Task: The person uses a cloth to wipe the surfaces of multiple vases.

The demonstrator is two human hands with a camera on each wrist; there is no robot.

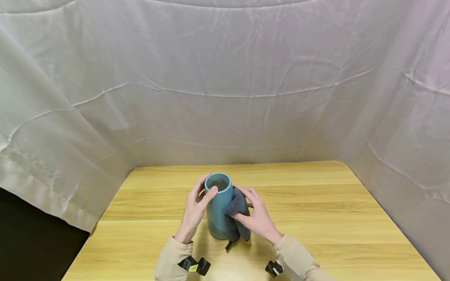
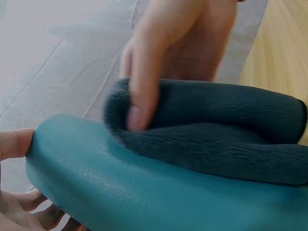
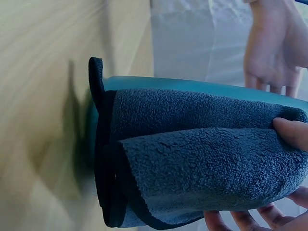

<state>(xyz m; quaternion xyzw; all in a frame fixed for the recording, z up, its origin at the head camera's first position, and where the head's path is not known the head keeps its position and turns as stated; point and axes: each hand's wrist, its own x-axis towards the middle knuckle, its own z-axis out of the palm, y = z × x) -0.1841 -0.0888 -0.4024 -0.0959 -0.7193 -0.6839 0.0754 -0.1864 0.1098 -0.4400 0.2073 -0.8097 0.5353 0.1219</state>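
Observation:
A teal-blue vase (image 1: 218,212) with a round open mouth stands on the wooden table. My left hand (image 1: 192,208) grips it near the rim, thumb at the front edge and fingers around the far left side. In my right hand (image 1: 258,216) is a folded dark grey cloth (image 1: 240,210), pinched between thumb and fingers and laid against the vase's right side. The right wrist view shows the cloth's fuzzy pile, black edging and small hanging loop (image 3: 96,77). The cloth hides part of the vase's wall there.
The light wooden table (image 1: 316,210) extends around the vase. A pale grey fabric curtain (image 1: 225,121) hangs behind it and along both sides. A dark area (image 1: 31,238) lies at the lower left beyond the table. Small black devices sit at both wrists.

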